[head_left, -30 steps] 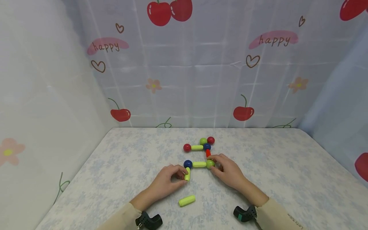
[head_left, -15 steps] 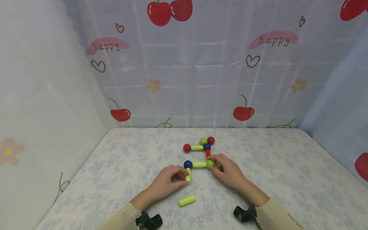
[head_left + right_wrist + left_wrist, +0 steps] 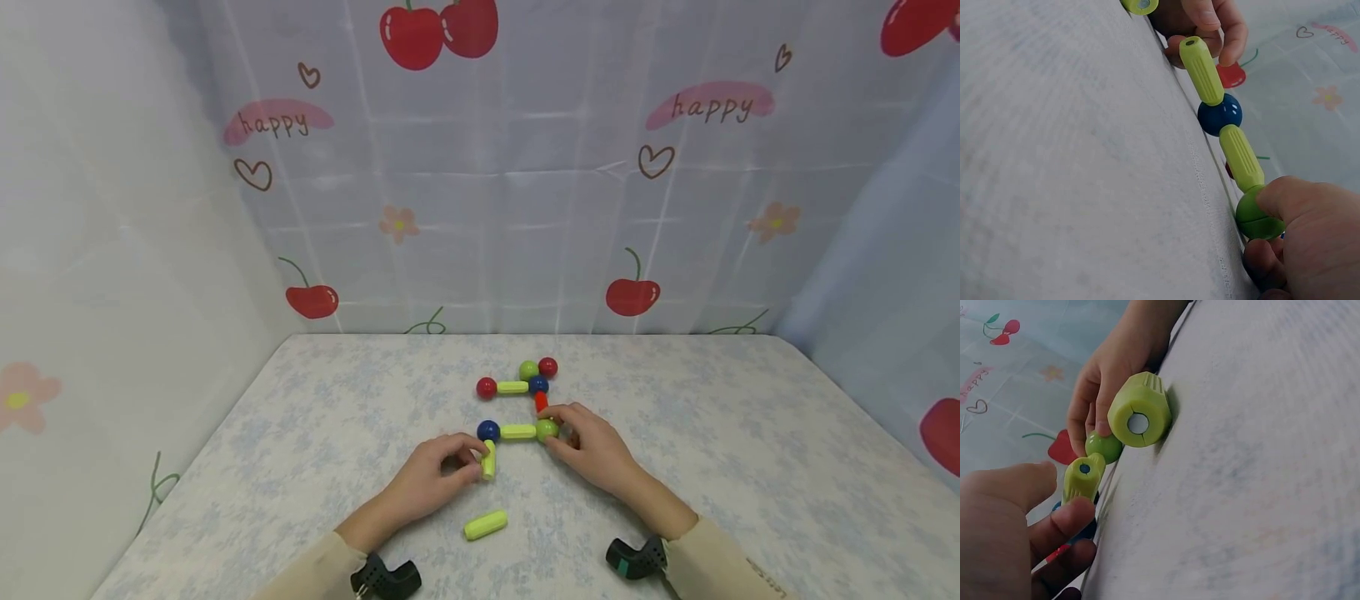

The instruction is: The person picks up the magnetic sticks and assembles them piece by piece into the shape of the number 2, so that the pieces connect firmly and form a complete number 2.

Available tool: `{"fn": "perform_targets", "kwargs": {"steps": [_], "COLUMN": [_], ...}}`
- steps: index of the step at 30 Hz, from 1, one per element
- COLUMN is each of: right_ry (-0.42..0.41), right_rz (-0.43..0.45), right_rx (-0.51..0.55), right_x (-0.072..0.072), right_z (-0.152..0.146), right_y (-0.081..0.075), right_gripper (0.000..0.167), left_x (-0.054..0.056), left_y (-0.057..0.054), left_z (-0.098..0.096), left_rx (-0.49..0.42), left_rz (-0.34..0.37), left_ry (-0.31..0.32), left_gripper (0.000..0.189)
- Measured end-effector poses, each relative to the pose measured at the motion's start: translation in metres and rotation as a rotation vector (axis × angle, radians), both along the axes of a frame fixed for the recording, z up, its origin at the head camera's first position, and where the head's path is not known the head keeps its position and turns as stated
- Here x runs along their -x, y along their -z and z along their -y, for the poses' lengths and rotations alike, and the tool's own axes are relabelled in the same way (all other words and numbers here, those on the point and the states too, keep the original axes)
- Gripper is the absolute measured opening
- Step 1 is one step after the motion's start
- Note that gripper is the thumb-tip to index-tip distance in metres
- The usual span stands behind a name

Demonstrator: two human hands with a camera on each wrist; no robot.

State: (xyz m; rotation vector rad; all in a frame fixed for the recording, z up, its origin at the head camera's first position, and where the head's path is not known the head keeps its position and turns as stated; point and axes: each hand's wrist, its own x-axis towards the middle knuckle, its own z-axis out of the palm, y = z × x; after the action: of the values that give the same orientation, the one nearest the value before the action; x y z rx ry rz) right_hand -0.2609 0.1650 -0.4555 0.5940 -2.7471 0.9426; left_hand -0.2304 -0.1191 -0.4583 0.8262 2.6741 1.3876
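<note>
In the head view my left hand (image 3: 429,477) is beside a yellow-green magnetic rod (image 3: 489,463), its index finger touching the rod and its thumb slightly apart. This rod's far end meets a blue ball (image 3: 488,430). From that ball a second yellow-green rod (image 3: 517,432) runs right to a green ball (image 3: 547,430). My right hand (image 3: 596,446) pinches the green ball between thumb and fingers, also seen in the right wrist view. Behind it, a red rod (image 3: 542,402), partly covered by fingers, leads to another blue ball (image 3: 538,384).
A loose yellow-green rod (image 3: 486,525) lies nearer the person, between the forearms. From the rear blue ball a rod (image 3: 513,387) reaches left to a red ball (image 3: 487,387). Another green ball (image 3: 528,369) and red ball (image 3: 548,367) sit behind it. A printed curtain (image 3: 480,250) borders the table.
The front rod has shifted slightly toward the person at its near end. My left thumb has drawn back from it. My right hand stays on the green ball.
</note>
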Motion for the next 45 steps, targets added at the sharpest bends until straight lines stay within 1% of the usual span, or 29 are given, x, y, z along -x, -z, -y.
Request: {"fn": "perform_targets", "kwargs": {"steps": [2, 5, 7, 9, 11, 13, 16, 18, 21, 24, 27, 31, 35, 40, 42, 45], "right_ry": [-0.003, -0.005, -0.009, -0.005, -0.003, 0.003, 0.006, 0.007, 0.012, 0.017, 0.019, 0.017, 0.018, 0.016, 0.009, 0.0], "right_rz": [-0.003, -0.002, 0.0, 0.005, 0.005, 0.004, 0.012, 0.019, 0.026, 0.029, 0.034, 0.039, 0.036, 0.034, 0.032, 0.024], "right_rx": [0.004, 0.007, 0.002, -0.004, -0.005, -0.004, 0.001, 0.0, -0.004, -0.003, 0.0, 0.003, -0.003, 0.002, 0.009, 0.014], "right_x": [0.0, 0.0, 0.001, 0.001, 0.001, 0.001, 0.0, -0.001, -0.001, -0.001, -0.001, 0.0, 0.001, 0.001, 0.001, 0.0], "right_z": [0.001, 0.002, 0.003, 0.004, 0.004, 0.005, 0.004, 0.004, 0.002, 0.001, 0.001, 0.001, 0.001, 0.001, 0.001, 0.0], "right_y": [0.0, 0.0, 0.001, 0.001, 0.001, 0.0, 0.0, 0.001, 0.002, 0.002, 0.001, 0.0, 0.0, -0.001, -0.001, -0.002], "right_gripper": [0.033, 0.032, 0.032, 0.032, 0.032, 0.033, 0.032, 0.032, 0.032, 0.032, 0.032, 0.032, 0.032, 0.032, 0.032, 0.031], "left_x": [-0.001, -0.001, 0.001, 0.005, 0.012, 0.022, 0.042, 0.056, 0.076, 0.096, 0.112, 0.129, 0.141, 0.151, 0.153, 0.155], "left_y": [0.001, 0.0, -0.003, -0.008, -0.015, -0.023, -0.032, -0.037, -0.043, -0.049, -0.054, -0.057, -0.056, -0.049, -0.047, -0.046], "left_z": [0.001, 0.001, 0.0, -0.001, -0.004, -0.007, -0.013, -0.018, -0.029, -0.041, -0.051, -0.064, -0.072, -0.081, -0.084, -0.087], "left_rx": [-0.036, -0.093, -0.125, -0.13, -0.112, -0.083, -0.042, -0.007, 0.046, 0.085, 0.098, 0.079, 0.042, 0.049, 0.063, 0.082], "left_rz": [0.028, 0.065, 0.093, 0.104, 0.088, 0.06, 0.018, 0.013, 0.009, 0.014, 0.048, 0.134, 0.227, 0.324, 0.348, 0.364], "left_ry": [-0.033, -0.102, -0.146, -0.175, -0.188, -0.198, -0.21, -0.222, -0.22, -0.197, -0.179, -0.165, -0.159, -0.153, -0.142, -0.126], "left_gripper": [0.019, 0.017, 0.016, 0.016, 0.017, 0.019, 0.022, 0.022, 0.025, 0.03, 0.033, 0.036, 0.04, 0.041, 0.041, 0.04]}}
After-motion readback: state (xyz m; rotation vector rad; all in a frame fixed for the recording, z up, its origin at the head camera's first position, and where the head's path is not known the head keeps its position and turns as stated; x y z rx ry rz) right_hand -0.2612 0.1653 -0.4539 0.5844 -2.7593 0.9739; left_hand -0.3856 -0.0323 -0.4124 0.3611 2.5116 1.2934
